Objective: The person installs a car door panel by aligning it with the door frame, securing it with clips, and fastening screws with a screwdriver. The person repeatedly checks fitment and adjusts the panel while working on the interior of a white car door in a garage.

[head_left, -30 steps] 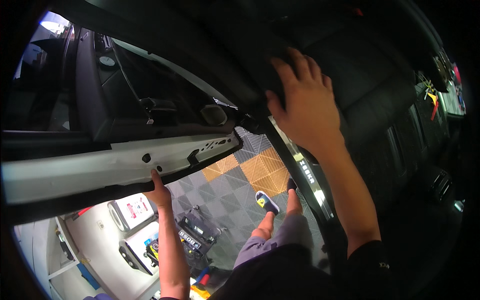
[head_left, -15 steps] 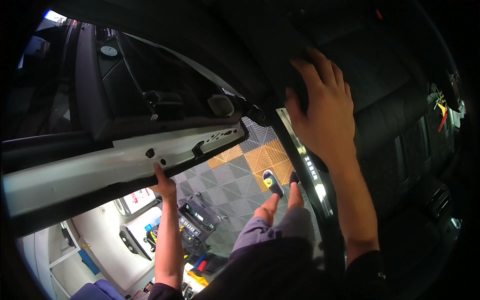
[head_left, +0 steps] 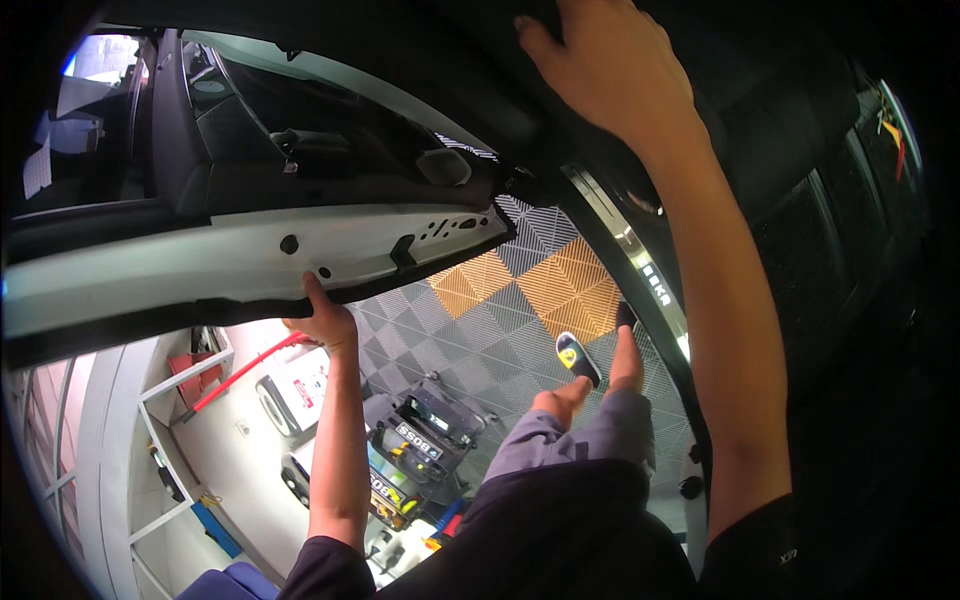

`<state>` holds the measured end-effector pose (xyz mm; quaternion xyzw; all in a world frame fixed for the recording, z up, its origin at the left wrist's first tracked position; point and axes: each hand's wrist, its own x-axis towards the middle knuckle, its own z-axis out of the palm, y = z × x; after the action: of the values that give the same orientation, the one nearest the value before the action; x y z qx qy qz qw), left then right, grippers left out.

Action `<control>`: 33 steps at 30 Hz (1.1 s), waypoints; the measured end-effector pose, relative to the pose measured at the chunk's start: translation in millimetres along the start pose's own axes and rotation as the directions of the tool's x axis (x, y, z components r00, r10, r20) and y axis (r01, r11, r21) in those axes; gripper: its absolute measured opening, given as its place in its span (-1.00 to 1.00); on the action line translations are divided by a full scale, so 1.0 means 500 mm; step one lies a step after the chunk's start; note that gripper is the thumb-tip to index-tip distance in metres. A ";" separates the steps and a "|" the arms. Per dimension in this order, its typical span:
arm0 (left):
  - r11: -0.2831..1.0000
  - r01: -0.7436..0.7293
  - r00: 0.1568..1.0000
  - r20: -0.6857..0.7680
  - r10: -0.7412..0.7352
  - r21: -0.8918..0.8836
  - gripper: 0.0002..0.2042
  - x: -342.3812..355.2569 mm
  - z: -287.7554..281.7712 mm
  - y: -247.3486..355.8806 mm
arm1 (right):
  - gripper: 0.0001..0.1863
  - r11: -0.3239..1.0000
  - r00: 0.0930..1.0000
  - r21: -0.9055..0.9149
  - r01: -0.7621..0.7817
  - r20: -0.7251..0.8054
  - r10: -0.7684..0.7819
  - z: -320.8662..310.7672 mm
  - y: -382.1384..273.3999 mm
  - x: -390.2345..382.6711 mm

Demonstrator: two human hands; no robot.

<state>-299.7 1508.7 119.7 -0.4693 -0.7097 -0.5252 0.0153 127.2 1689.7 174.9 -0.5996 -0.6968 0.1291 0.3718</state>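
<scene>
My left hand (head_left: 328, 322) grips the edge of an open car door (head_left: 200, 265), its thumb on the pale metal edge and its other fingers hidden behind. The door has a dark inner panel, and its edge has several dark holes. My right hand (head_left: 615, 70) is at the top of the view, over the car's dark interior. Its thumb is spread away, it holds nothing that shows, and the fingertips are partly cut off or lost in the dark. I cannot tell whether it touches a surface. A lit metal sill plate (head_left: 610, 215) runs below the right forearm.
Beneath me is a grey and orange tiled floor (head_left: 570, 285). A black tool cart (head_left: 440, 420) stands at lower middle, near white cabinets (head_left: 165, 500) and a red bar (head_left: 240, 375). A dark car seat (head_left: 790, 130) fills the right side.
My right hand has moved up and further into the car. The left hand stays on the door edge. The view has shifted, showing more cabinets and cart.
</scene>
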 end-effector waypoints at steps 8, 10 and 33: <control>0.980 -0.056 0.994 0.108 0.036 0.191 -0.51 -0.016 -0.018 0.039 | -0.39 0.958 0.990 -0.265 -0.106 0.066 0.128 -0.011 -0.041 -0.042; 0.979 -0.119 0.986 0.136 0.096 0.168 -0.43 -0.018 -0.025 0.044 | -0.25 0.909 0.982 -0.397 -0.130 0.076 0.173 -0.005 -0.076 -0.076; 0.954 -0.110 0.993 -0.010 0.118 0.280 -0.43 -0.027 -0.007 0.006 | -0.14 0.852 0.982 -0.523 -0.017 0.150 0.111 -0.006 -0.079 -0.127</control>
<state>-292.0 1497.3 116.4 -0.4957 -0.7481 -0.4244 0.1208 100.4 1619.9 178.4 -0.6868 -0.7153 0.0008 0.1294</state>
